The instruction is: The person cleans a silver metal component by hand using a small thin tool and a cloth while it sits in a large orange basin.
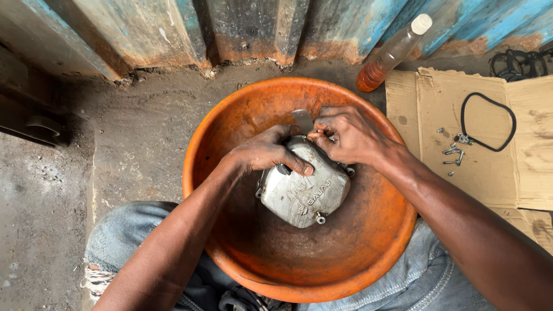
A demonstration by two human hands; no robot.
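Your left hand (271, 151) clamps the grey metal engine cover (303, 187); your right hand (345, 133) pinches a flat blade (302, 121) at its upper edge.

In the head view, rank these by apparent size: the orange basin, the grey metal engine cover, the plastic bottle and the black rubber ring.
1. orange basin
2. grey metal engine cover
3. plastic bottle and black rubber ring: look alike in extent, so unranked.

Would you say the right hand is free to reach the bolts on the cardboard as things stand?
Probably not at once: the right hand grips a flat blade against the metal cover. The path to the bolts looks open.
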